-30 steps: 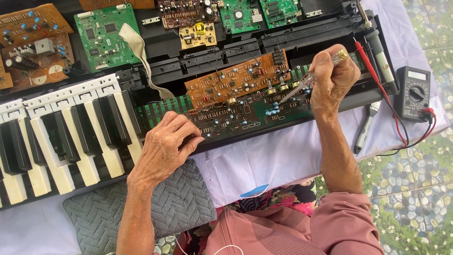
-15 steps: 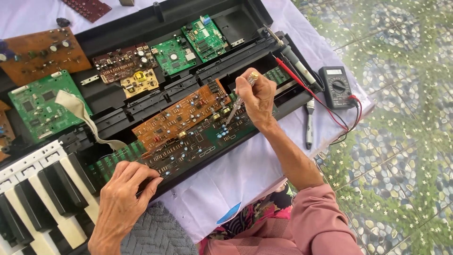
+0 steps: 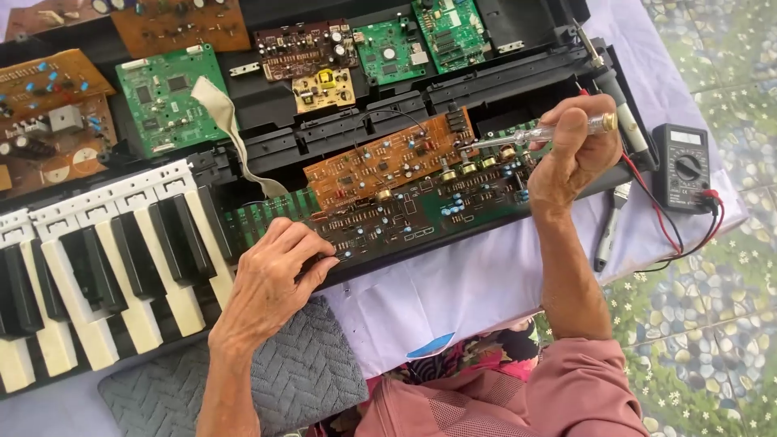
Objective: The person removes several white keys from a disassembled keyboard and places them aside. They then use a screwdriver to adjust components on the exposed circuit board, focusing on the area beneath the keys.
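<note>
My right hand [image 3: 571,158] is curled tight around a clear-handled screwdriver [image 3: 538,132], fingers wrapped fully about the handle and thumb over its brass end, and the thin shaft reaches left to the edge of the orange circuit board [image 3: 388,158] that lies tilted in the opened keyboard case [image 3: 518,85]. My left hand [image 3: 271,283] holds nothing; its bent fingers press on the near edge of the dark main board [image 3: 405,214] just in front of the orange board. The risk I judge here is a slip: if the tip skates off, it could gouge traces or knock the small blue parts right of the orange board, and a metal shaft bridging 2 contacts could do harm if anything holds charge. Leaning too hard with my left fingers could flex the main board. A pale ribbon cable [image 3: 231,133] loops up left of the orange board and could snag. Further left sit the black and white keys [image 3: 121,259]; behind the orange board lie several loose green and brown boards. To its right, past my right hand, a multimeter [image 3: 682,166] rests on the white cloth [image 3: 486,283], its red and black leads trailing near my wrist, where they could catch.
</note>
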